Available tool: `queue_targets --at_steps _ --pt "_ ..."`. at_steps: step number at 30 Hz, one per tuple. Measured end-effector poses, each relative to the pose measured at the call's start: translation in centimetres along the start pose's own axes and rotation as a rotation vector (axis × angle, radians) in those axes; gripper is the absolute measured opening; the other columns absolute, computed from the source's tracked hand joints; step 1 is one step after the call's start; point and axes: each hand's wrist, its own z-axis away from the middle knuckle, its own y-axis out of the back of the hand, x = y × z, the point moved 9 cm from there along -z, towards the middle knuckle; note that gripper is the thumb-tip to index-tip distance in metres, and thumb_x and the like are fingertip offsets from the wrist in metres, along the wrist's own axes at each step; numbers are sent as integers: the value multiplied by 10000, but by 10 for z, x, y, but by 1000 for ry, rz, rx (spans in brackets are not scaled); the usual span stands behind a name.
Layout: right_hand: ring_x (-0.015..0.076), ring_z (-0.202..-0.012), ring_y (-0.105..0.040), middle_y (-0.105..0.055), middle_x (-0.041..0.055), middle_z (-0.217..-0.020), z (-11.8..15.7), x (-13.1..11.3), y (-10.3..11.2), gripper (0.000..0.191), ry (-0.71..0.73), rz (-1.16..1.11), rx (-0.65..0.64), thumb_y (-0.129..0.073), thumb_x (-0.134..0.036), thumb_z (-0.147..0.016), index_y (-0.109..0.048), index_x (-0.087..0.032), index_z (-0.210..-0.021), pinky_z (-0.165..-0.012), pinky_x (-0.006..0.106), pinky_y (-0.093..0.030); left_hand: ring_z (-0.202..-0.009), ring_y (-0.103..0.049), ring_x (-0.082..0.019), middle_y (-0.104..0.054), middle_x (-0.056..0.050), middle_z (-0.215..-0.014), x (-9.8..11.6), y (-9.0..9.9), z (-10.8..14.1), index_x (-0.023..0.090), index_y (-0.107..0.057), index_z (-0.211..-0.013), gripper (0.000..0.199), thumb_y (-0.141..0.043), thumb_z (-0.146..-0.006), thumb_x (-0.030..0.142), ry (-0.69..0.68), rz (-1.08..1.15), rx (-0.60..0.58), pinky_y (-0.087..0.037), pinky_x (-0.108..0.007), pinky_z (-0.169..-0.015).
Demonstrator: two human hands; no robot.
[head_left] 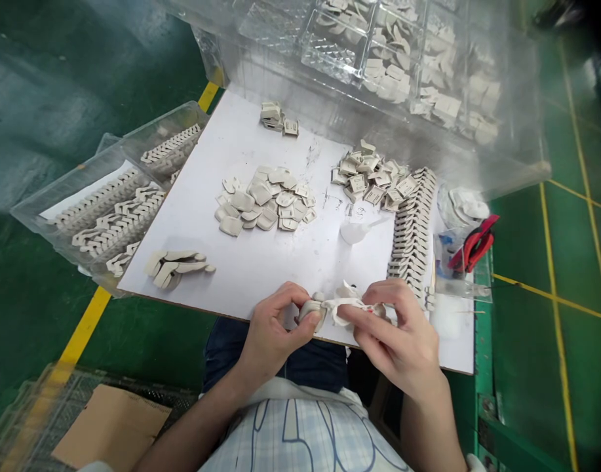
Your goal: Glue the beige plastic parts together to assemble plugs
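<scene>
At the front edge of the white board, my left hand [278, 331] pinches a small beige plastic part [312, 313] between thumb and fingers. My right hand [398, 334] is closed on a crumpled white cloth or tissue [347, 303], which touches or nearly touches that part's right side. Some of the part is hidden by fingers and cloth. Beyond the hands lies a loose pile of flat beige covers [265, 196]. A small white cup with a handle [353, 232] stands behind my right hand, beside a long row of nested beige parts [411, 229].
Assembled-looking beige pieces [175, 267] lie at the board's left. Clip-like parts [371, 174] are heaped at the back right, with a few more [279, 119] at the back left. Clear trays [78, 174] flank the board. Red-handled pliers [474, 246] rest at right; a divided bin [329, 59] stands behind.
</scene>
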Motion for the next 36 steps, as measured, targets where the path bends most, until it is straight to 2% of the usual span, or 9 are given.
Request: queue_targets --at_steps 6,12,14,17,20,22,26,32,36 --pt "191 -877 -576 -505 38 -940 1 7 13 406 -86 37 186 -603 -2 -885 -729 -291 -1140 -686 345 -510 -724 -511 -164 -540 -8 -736 0 -1 1 196 -600 -722 147 -677 -844 224 17 -8 -2 -423 -310 -658" --pt "182 -812 -572 -498 30 -893 9 19 41 409 -171 142 453 -640 5 -843 -786 -328 -1028 -606 317 -441 -734 -512 -166 -539 -10 -739 -1 1 1 199 -597 -717 143 -673 -836 219 34 7 17 -426 -308 -645" --pt "187 -835 -574 -498 30 -903 8 17 36 410 -150 104 409 -629 -3 -857 -777 -328 -1058 -643 332 -465 -725 -510 -164 -540 -9 -734 -1 1 1 200 -594 -711 148 -677 -833 219 27 -6 17 -424 -305 -641" --pt "207 -898 -581 -510 42 -945 0 6 14 381 -70 41 234 -614 -30 -883 -754 -297 -1117 -718 371 -515 -718 -511 -162 -542 -7 -732 0 1 1 202 -591 -714 148 -679 -832 213 9 -16 12 -425 -303 -647" --pt "209 -900 -581 -534 61 -952 -6 -7 -7 333 21 40 63 -588 -41 -908 -748 -232 -1129 -721 369 -538 -731 -515 -169 -542 -9 -740 -2 0 2 203 -586 -720 151 -669 -847 216 11 5 -2 -435 -311 -667" --pt "207 -886 -576 -546 69 -935 -7 -12 -12 313 64 62 8 -562 -44 -931 -744 -201 -1132 -709 363 -546 -738 -516 -173 -542 -13 -744 -4 -1 2 203 -585 -722 160 -667 -857 224 19 12 -17 -437 -314 -670" --pt "216 -907 -573 -560 78 -939 2 -11 -6 289 111 127 -3 -585 -41 -931 -730 -168 -1146 -719 375 -550 -740 -515 -167 -541 -10 -744 -3 1 2 200 -601 -733 149 -671 -864 221 14 24 -17 -434 -306 -664" --pt "228 -922 -596 -520 50 -968 14 6 16 506 2 108 138 -626 -23 -878 -700 -317 -1282 -733 404 -548 -702 -504 -153 -546 -4 -731 -3 5 0 195 -610 -728 155 -691 -853 240 49 50 14 -422 -298 -627" --pt "224 -915 -587 -525 49 -947 5 2 5 466 -1 80 110 -618 -45 -891 -710 -311 -1262 -746 401 -547 -712 -512 -165 -547 -10 -727 -2 3 0 196 -614 -724 166 -688 -857 261 37 29 8 -429 -309 -645"
